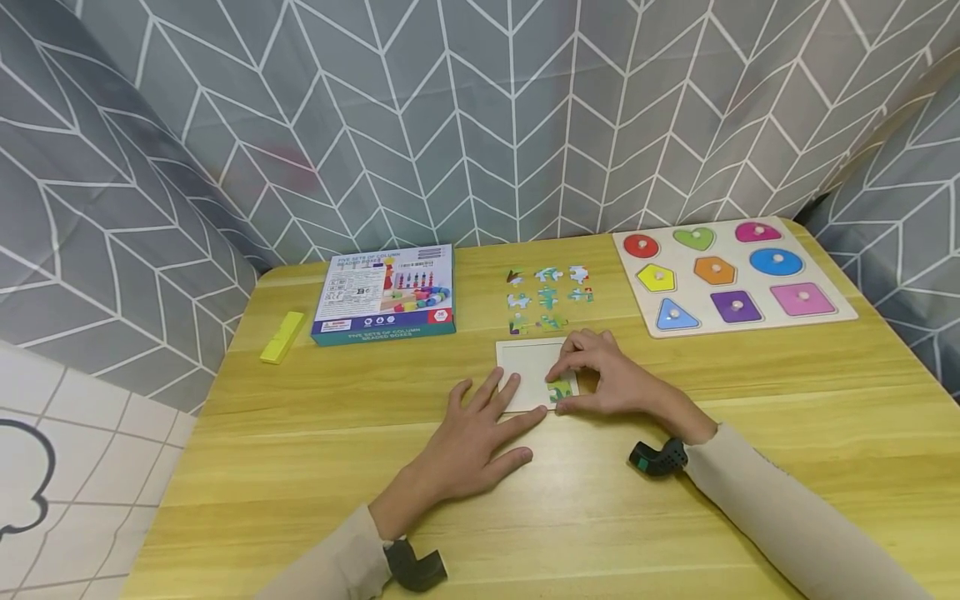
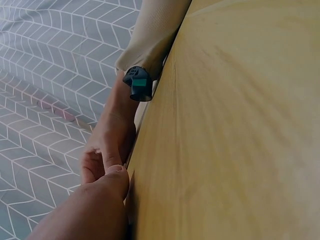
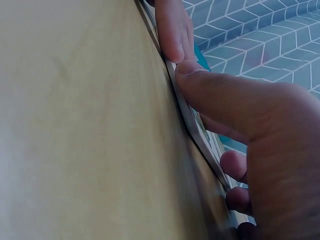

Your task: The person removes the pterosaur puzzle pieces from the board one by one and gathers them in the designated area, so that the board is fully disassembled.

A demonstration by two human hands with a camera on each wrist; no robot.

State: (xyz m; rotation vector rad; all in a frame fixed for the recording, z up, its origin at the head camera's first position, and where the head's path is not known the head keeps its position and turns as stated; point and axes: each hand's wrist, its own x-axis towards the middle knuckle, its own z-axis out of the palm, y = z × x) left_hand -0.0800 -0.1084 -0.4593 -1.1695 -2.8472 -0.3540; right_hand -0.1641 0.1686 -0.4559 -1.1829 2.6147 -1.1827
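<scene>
A green puzzle piece [image 1: 558, 392] lies in the lower right corner of a white puzzle tray [image 1: 525, 367], near the middle of the head view. The right hand [image 1: 611, 379] curls over that corner, its fingertips and thumb pinching the piece against the tray. The left hand [image 1: 468, 442] lies flat and spread on the table [image 1: 300, 467], fingers straight, with its fingertips resting on the tray's lower left edge and holding nothing. In the right wrist view the thumb [image 3: 220, 95] presses on the thin tray edge, with a left fingertip just above it.

Just above the tray, loose puzzle pieces [image 1: 547, 297] sit in rows on the table. To the left of them lies a blue box [image 1: 385, 294], and further left a yellow block [image 1: 282, 337]. At the upper right sits a wooden shape board [image 1: 731, 275] with coloured knobbed shapes. A grey patterned curtain [image 1: 480, 117] fills the top of the frame behind the table.
</scene>
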